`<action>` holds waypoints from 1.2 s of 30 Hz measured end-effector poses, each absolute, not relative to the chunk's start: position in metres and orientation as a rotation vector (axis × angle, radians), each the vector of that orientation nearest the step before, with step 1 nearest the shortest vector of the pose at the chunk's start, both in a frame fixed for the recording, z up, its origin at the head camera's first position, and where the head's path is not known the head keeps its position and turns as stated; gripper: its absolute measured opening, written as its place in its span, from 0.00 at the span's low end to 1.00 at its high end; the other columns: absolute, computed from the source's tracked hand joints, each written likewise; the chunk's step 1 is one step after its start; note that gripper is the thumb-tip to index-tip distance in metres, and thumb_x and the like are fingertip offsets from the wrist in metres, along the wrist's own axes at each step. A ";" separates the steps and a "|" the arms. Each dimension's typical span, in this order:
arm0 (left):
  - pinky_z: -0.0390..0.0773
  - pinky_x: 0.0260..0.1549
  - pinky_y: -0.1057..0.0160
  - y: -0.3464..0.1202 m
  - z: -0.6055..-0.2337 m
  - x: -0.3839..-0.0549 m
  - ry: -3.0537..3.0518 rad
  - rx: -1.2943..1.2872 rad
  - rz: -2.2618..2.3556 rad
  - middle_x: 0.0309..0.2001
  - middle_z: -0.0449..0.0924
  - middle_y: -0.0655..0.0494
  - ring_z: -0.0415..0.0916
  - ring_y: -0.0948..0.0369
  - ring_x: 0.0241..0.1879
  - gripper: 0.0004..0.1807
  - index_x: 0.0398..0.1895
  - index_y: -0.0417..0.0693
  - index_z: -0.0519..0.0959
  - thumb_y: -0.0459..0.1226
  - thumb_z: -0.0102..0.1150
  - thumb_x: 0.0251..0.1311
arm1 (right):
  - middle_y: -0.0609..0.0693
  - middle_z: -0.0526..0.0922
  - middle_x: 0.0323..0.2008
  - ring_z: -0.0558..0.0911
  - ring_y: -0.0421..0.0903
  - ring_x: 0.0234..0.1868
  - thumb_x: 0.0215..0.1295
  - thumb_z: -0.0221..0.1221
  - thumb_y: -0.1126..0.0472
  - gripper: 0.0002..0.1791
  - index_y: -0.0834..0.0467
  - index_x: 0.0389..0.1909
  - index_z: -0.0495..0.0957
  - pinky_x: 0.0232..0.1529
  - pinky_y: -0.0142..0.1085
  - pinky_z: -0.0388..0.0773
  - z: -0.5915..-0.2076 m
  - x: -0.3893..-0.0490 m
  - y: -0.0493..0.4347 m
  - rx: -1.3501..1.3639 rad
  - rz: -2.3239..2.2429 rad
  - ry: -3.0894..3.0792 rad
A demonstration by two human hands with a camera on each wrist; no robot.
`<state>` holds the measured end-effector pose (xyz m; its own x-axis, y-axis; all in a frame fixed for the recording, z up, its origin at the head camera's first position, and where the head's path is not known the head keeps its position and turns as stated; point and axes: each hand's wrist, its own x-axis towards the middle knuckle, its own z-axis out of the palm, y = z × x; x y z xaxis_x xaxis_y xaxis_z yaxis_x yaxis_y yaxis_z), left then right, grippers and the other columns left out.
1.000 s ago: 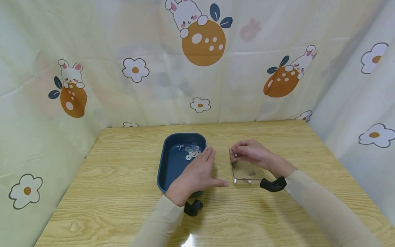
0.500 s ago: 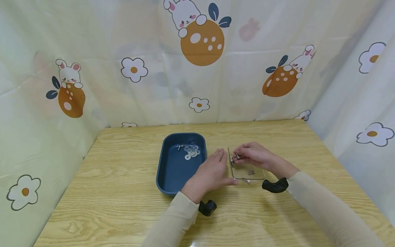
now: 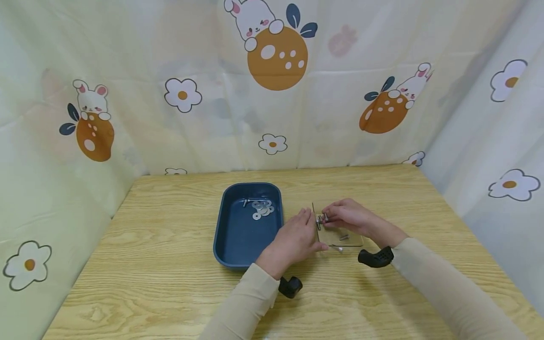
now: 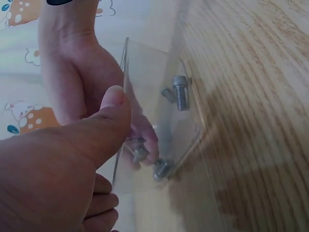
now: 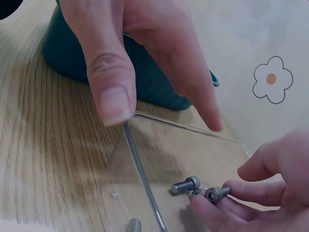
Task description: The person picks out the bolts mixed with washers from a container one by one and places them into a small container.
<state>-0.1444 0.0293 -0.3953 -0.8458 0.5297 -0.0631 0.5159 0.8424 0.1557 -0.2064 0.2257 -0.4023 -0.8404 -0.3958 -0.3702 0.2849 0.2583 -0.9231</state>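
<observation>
A clear plastic box (image 3: pixel 354 245) stands right of the middle of the table, holding several loose socket-head bolts (image 5: pixel 186 184). My left hand (image 3: pixel 294 241) lies along its left wall with straight fingers, the thumb (image 4: pixel 113 99) at the near corner. Inside the box is my right hand (image 3: pixel 350 217), with curled fingers holding a grey socket-head bolt (image 5: pixel 217 194) at the fingertips. The right thumb (image 5: pixel 256 164) stands a little away from that bolt. Another bolt (image 4: pixel 180 92) rests on the box floor.
To the left of the box sits a dark blue tray (image 3: pixel 217 241) containing flat metal washers (image 3: pixel 262 208) and a bolt (image 3: pixel 245 203). Patterned curtains (image 3: pixel 229 118) border the wooden table (image 3: pixel 148 264) at the back and sides.
My left hand has moved right, from over the tray's edge to the box wall. My right hand has shifted slightly lower in the box.
</observation>
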 end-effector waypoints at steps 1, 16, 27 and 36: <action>0.62 0.73 0.58 0.030 -0.396 -0.145 2.917 0.834 0.204 0.76 0.58 0.45 0.55 0.52 0.76 0.49 0.76 0.38 0.57 0.62 0.54 0.64 | 0.66 0.77 0.51 0.83 0.46 0.48 0.73 0.42 0.69 0.25 0.84 0.63 0.58 0.56 0.36 0.81 -0.402 -0.206 0.225 -0.096 -1.622 2.001; 0.64 0.72 0.58 0.031 -0.397 -0.141 2.951 0.854 0.203 0.75 0.61 0.46 0.58 0.53 0.75 0.45 0.75 0.38 0.59 0.60 0.54 0.65 | 0.74 0.74 0.58 0.81 0.54 0.55 0.73 0.41 0.65 0.26 0.83 0.63 0.61 0.61 0.47 0.78 -0.401 -0.205 0.218 -0.113 -1.471 2.146; 0.62 0.73 0.59 0.024 -0.391 -0.141 2.938 0.851 0.231 0.77 0.57 0.46 0.54 0.54 0.77 0.46 0.76 0.39 0.56 0.60 0.53 0.66 | 0.74 0.69 0.62 0.75 0.62 0.60 0.76 0.42 0.63 0.26 0.80 0.65 0.62 0.61 0.47 0.78 -0.394 -0.205 0.216 -0.105 -1.498 2.205; 0.61 0.73 0.57 0.010 -0.381 -0.142 2.932 0.822 0.313 0.77 0.55 0.45 0.52 0.52 0.77 0.46 0.77 0.39 0.55 0.59 0.53 0.66 | 0.71 0.73 0.59 0.82 0.47 0.49 0.78 0.42 0.63 0.25 0.79 0.65 0.62 0.56 0.42 0.81 -0.382 -0.206 0.213 -0.125 -1.546 2.201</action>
